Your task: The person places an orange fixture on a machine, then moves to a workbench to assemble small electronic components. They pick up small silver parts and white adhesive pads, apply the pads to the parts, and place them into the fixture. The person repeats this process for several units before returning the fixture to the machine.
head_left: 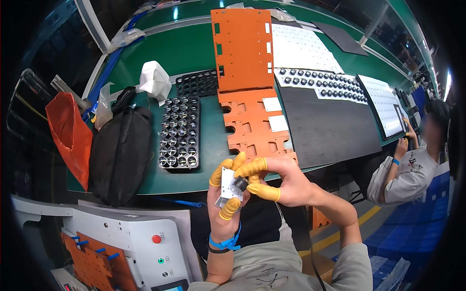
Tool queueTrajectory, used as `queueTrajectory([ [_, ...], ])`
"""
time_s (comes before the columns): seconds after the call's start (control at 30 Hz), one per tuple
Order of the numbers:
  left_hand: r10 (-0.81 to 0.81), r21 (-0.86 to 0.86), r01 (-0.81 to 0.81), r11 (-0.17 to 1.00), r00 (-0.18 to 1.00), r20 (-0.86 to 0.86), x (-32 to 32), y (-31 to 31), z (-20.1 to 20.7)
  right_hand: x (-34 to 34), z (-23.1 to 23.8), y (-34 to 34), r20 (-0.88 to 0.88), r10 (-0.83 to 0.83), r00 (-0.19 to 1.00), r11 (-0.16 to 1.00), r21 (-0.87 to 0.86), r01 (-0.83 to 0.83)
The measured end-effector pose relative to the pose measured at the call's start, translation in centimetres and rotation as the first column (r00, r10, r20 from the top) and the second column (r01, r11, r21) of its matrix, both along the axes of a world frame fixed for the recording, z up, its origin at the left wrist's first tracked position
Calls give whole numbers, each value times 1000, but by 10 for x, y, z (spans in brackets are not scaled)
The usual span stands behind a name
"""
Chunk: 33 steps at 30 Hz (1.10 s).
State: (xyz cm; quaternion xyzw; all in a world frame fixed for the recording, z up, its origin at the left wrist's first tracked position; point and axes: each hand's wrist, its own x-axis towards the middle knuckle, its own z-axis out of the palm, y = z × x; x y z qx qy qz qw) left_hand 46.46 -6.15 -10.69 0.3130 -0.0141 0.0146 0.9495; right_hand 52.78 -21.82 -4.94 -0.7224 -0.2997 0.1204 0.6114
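Note:
My left hand [221, 216], in yellow finger cots, grips a small white plate with holes [226, 180] in front of my body. A short black cylindrical part, probably a lens [240, 183], is against the plate's face. My right hand [289, 182], also in yellow finger cots, is closed with thumb and fingers around that black part. Whether the part is seated in the plate cannot be made out. Just beyond both hands lies an orange fixture board [252, 114], with white plates [278, 123] on its right side.
A black tray [179, 168] of clear lenses stands left of the fixture. An upright orange panel [245, 48] rises behind. Right are a black mat [330, 126], rows of black parts [335, 92] and a co-worker [407, 172]. A black bag [119, 155] and control panel [145, 242] are left.

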Motion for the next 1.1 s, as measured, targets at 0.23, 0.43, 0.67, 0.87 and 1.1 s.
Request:
queueTrajectory([
  [0.23, 125, 270, -169, 948, 977, 175, 2, -8, -5, -3, 8, -12, 130, 28, 991, 995, -94, -16],
  [0.43, 101, 357, -187, 915, 964, 246, 2, -8, -11, -4, 15, -23, 143, 56, 988, 982, -186, -29],
  [0.67, 72, 379, -160, 911, 969, 234, 2, -9, -16, 0, 7, -31, 136, 121, 983, 971, -223, -89],
  [0.87, 168, 409, -259, 875, 955, 245, 8, -13, -18, -1, 5, -31, 77, 114, 990, 969, -230, -94],
  [1.1, 449, 492, -513, 703, 857, 252, 21, -55, -14, -7, -22, -22, 262, -143, 955, 987, -36, 157],
])
